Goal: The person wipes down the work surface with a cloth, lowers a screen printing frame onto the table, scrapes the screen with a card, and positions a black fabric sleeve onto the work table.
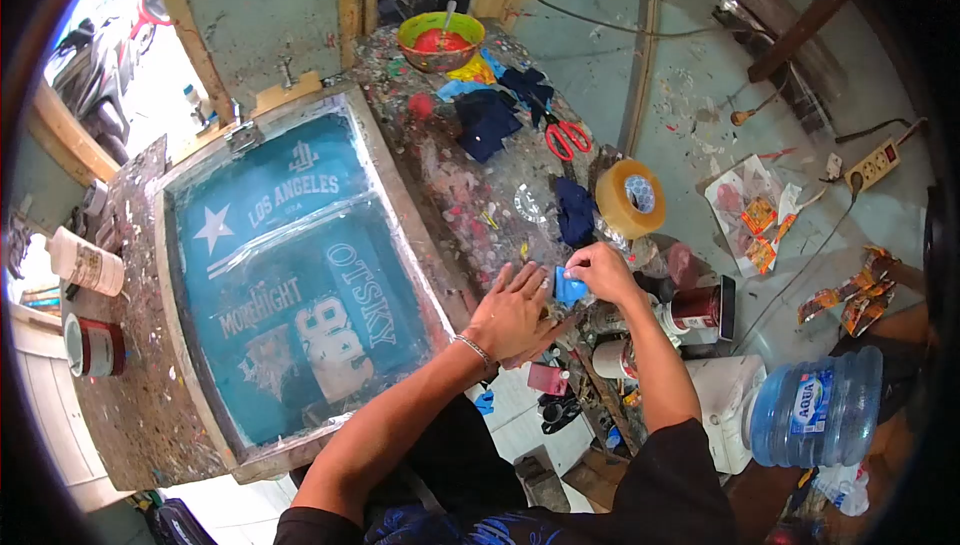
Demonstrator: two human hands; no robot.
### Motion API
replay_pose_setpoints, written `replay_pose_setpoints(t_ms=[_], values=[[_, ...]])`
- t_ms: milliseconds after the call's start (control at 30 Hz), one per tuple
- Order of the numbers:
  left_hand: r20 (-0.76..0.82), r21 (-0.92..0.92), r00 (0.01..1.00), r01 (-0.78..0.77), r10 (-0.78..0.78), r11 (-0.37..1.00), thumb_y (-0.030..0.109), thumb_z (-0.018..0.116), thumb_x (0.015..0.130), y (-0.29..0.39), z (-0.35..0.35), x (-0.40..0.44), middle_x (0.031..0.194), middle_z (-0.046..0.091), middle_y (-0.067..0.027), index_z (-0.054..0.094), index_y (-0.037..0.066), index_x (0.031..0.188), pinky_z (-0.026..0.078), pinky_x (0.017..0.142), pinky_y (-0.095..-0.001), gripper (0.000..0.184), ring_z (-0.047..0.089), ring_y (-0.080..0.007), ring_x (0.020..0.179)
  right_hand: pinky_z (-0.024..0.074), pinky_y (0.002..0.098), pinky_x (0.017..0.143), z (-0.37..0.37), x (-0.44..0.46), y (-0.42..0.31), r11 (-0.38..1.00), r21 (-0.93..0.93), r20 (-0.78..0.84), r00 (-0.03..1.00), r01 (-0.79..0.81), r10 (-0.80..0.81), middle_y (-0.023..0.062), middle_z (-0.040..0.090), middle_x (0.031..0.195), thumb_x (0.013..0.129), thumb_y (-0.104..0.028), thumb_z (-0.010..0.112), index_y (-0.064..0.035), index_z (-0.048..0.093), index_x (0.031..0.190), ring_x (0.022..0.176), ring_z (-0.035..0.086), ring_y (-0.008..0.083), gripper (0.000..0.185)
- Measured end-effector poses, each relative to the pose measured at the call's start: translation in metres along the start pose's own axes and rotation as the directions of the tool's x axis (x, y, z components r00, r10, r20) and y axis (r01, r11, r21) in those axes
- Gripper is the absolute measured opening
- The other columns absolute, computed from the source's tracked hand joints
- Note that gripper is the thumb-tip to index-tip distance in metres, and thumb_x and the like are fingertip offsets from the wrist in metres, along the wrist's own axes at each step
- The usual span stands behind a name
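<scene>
My left hand (510, 317) lies flat near the table's edge with its fingers spread, just beside a small bright blue piece of cloth (570, 288). At that cloth, my right hand (603, 273) has its thumb and fingers pinched together on the upper edge. To the left of my left hand, a screen-printing frame (300, 275) holds a teal mesh with white lettering. A dark blue cloth scrap (574, 211) and a roll of clear tape (605, 200) lie beyond my right hand. Red-handled scissors (567, 140) rest farther back.
A green bowl (412, 37) of red paint stands at the back, near dark cloth pieces (487, 125). Paint cans (95, 345) stand at left. On the right are a water jug (815, 407), a power strip (880, 162) with cords, and cans by the table edge.
</scene>
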State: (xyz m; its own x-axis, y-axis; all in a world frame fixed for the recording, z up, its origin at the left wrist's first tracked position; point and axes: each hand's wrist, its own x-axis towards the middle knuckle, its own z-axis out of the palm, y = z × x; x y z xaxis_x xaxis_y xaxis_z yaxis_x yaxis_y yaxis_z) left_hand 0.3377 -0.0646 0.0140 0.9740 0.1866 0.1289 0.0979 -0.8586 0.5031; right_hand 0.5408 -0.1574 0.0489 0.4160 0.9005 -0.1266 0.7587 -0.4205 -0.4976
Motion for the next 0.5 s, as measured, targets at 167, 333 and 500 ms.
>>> replay_pose_setpoints(t_ms=[167,333,500], values=[[0.121,0.027,0.993,-0.002,-0.001,1.0,0.04,0.052,0.091,-0.004,0.002,-0.002,0.152,0.034,-0.0157,0.051,-0.001,0.132,0.017,0.118,-0.0489,0.058,0.026,-0.0277,0.144,0.0502,0.0377,0.068,-0.004,0.013,0.023,0.993,0.069,0.138,0.985,0.092,-0.101,0.0152,0.067,0.071,0.072,-0.017,0.073,-0.0037,0.073,0.082,0.069,0.066,0.0292,0.017],[0.032,0.124,0.999,-0.033,0.029,0.992,0.041,0.052,0.09,-0.004,0.011,-0.005,0.152,0.033,-0.0152,0.053,0.0,0.132,0.016,0.117,-0.0505,0.059,0.026,-0.0292,0.144,0.0504,0.0399,0.075,-0.015,0.022,0.021,0.995,0.071,0.272,0.959,0.063,-0.081,0.0177,0.069,0.082,0.073,-0.016,0.072,-0.0019,0.073,0.088,0.079,0.067,0.0312,0.02],[-0.021,0.064,0.999,-0.03,0.032,0.997,0.052,0.059,0.085,-0.002,0.011,-0.006,0.153,0.032,-0.0139,0.05,0.002,0.135,0.015,0.117,-0.0513,0.072,0.023,-0.0292,0.144,0.0503,0.0424,0.076,-0.017,0.02,0.003,0.995,-0.049,0.276,0.959,0.083,-0.066,0.0195,0.069,0.083,0.075,-0.014,0.07,-0.0007,0.072,0.087,0.081,0.066,0.0349,0.018]])
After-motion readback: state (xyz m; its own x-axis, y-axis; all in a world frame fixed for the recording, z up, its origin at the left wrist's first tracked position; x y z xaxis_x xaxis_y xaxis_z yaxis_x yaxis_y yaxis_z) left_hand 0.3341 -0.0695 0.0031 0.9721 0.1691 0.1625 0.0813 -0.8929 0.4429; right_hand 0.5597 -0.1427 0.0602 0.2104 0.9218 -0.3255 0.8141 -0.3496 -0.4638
